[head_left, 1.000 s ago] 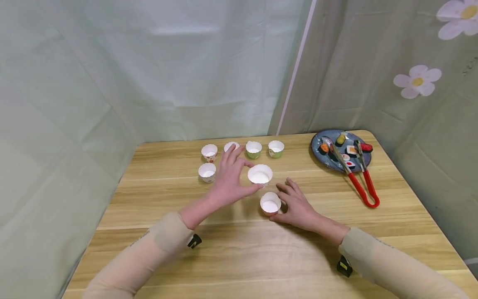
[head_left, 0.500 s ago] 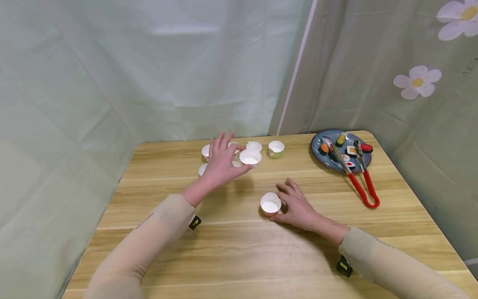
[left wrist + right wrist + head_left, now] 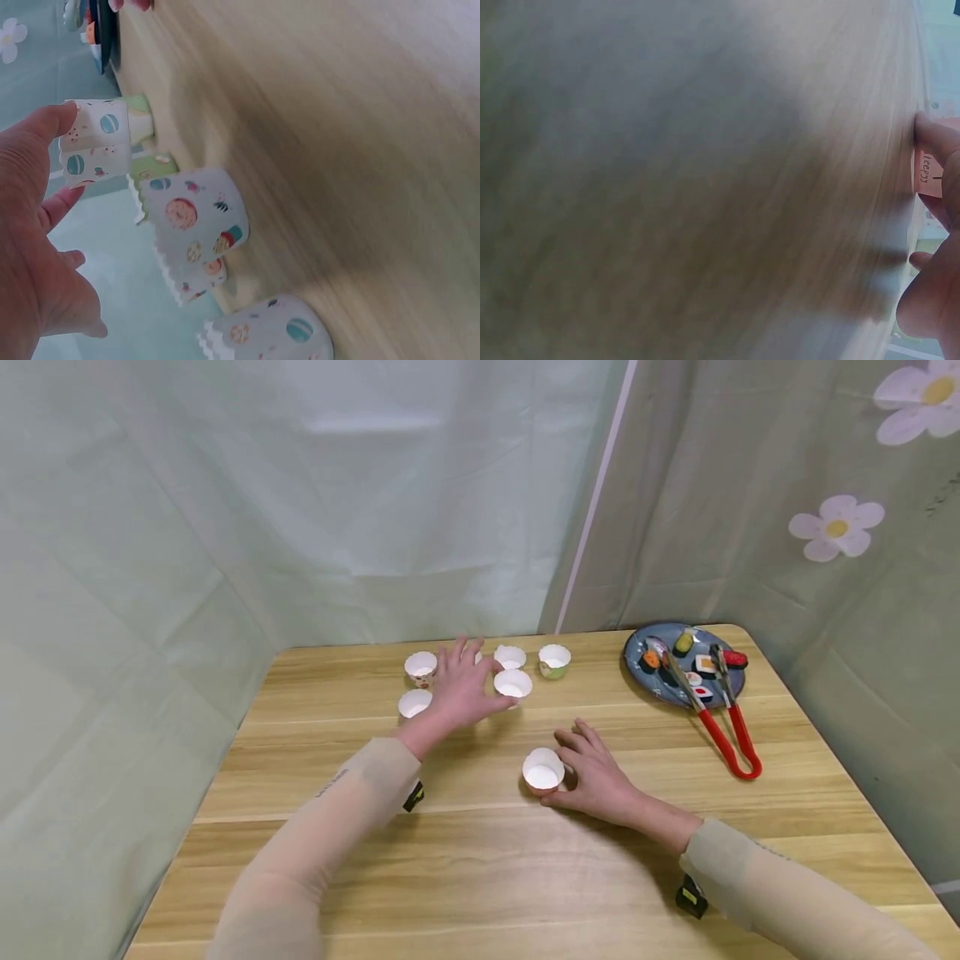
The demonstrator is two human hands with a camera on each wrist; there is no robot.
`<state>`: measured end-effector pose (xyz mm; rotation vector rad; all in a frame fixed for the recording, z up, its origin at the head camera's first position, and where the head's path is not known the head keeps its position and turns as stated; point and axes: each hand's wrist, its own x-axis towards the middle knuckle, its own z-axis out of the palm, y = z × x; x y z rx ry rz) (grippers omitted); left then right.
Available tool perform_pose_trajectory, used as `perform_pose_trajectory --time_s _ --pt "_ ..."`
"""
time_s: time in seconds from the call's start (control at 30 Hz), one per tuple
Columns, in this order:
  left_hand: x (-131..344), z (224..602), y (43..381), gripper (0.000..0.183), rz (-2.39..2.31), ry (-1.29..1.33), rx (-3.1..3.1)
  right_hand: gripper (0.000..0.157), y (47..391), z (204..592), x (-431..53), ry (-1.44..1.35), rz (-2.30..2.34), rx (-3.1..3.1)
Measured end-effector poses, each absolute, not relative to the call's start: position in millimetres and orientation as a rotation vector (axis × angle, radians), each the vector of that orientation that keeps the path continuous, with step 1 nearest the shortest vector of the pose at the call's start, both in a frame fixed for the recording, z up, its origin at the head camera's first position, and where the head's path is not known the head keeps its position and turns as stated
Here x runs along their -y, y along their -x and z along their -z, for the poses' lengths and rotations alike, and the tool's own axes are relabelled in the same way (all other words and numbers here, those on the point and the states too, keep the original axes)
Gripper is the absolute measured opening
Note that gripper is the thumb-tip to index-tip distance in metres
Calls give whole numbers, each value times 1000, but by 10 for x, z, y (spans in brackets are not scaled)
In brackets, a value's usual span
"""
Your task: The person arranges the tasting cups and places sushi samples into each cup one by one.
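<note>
"Pinching what, that left hand?"
"It's pinching a paper cup near the frame's centre; the right hand is pinching a reddish cup lower down."
"Handling?"
"I'm judging it light, easily crushed (thin walls, presumably), so I'm favouring its sides, gently."
"Looking?"
"It's showing white walls, coloured prints, a scalloped rim."

The head camera looks forward and down across the table. Turned sideways and closer, the left wrist view shares the patterned cups with it; the right wrist view skims low, the pink cup at its right edge.
</note>
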<state>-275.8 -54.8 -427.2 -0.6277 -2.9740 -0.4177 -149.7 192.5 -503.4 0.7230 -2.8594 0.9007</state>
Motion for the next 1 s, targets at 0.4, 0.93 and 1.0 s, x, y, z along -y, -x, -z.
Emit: perform_pose_trajectory --time_s 0.4,0.93,1.0 --pt "418 4384 2783 66 408 604 3025 72 1498 5048 -1932 -729 -882 2858" --pt "367 4471 2763 71 363 596 3066 73 1476 5025 -1934 -712 -903 2884" --pt "371 4483 2759 70 374 589 3067 72 1478 5026 -1933 -711 -901 2887"
